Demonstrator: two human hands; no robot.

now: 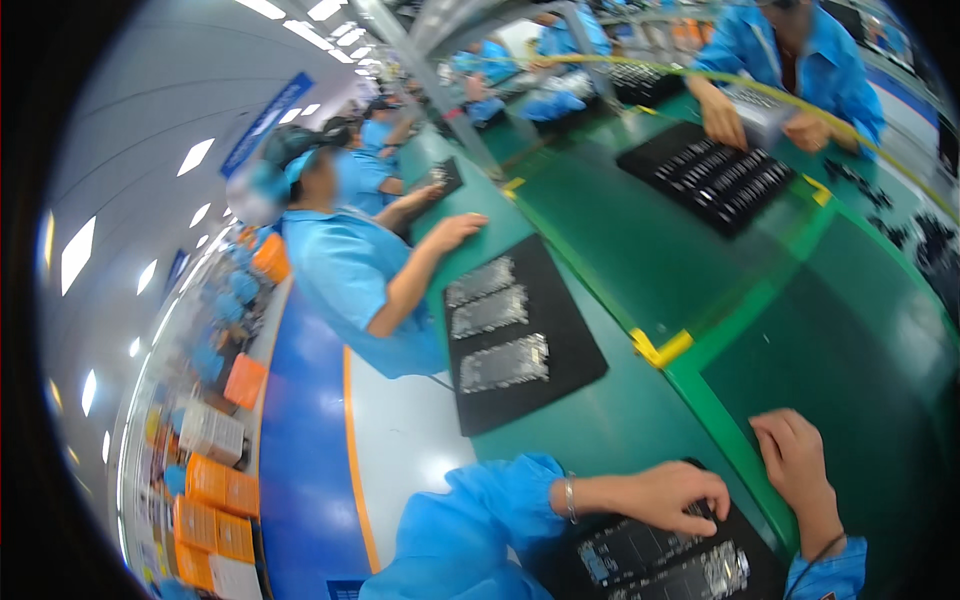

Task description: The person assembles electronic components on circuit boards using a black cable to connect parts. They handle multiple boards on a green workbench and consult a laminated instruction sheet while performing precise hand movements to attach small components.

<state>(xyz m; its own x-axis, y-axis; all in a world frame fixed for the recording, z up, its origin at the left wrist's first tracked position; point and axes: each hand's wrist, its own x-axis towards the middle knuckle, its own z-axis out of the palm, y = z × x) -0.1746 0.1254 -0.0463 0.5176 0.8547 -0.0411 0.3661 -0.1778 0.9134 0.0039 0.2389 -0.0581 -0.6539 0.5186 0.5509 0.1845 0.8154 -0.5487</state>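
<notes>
My left hand comes in from the lower edge in a blue sleeve with a bracelet at the wrist. Its fingers are curled down onto the top of a black tray that holds flat metallic parts. My right hand rests flat on the green belt edge just right of the tray, fingers together and holding nothing. What lies under the left fingertips is hidden.
A co-worker in blue sits at my left, one hand near a second black tray with three metallic parts. Across the green conveyor another person works over a black tray. Orange boxes stand at far left.
</notes>
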